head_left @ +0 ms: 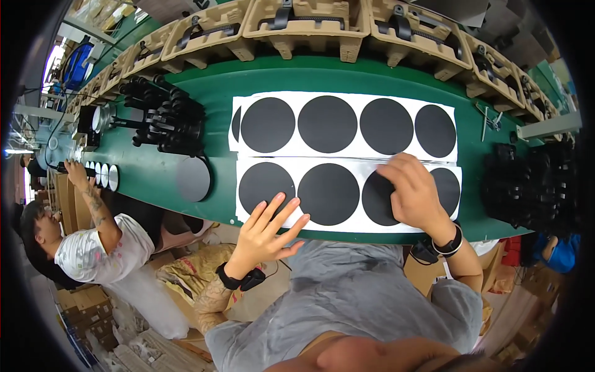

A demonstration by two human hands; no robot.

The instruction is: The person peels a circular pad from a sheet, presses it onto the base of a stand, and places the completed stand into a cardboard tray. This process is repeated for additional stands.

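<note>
Two white backing sheets carrying black round stickers lie side by side on the green table [347, 77] in the head view. On the near sheet [347, 226], the left hand [263, 232] rests flat with fingers spread, its fingertips [280, 199] touching the sheet's lower left part between two discs, holding nothing. The right hand [414, 192] presses down on a black disc [378, 201], fingers curled at its top edge; whether it pinches anything I cannot tell. The far sheet [344, 102] lies just beyond. One loose dark disc [193, 178] sits left of the sheets. Moulded pulp trays [304, 28] line the table's far side. Another person's hand [75, 170] reaches to the table at far left.
</note>
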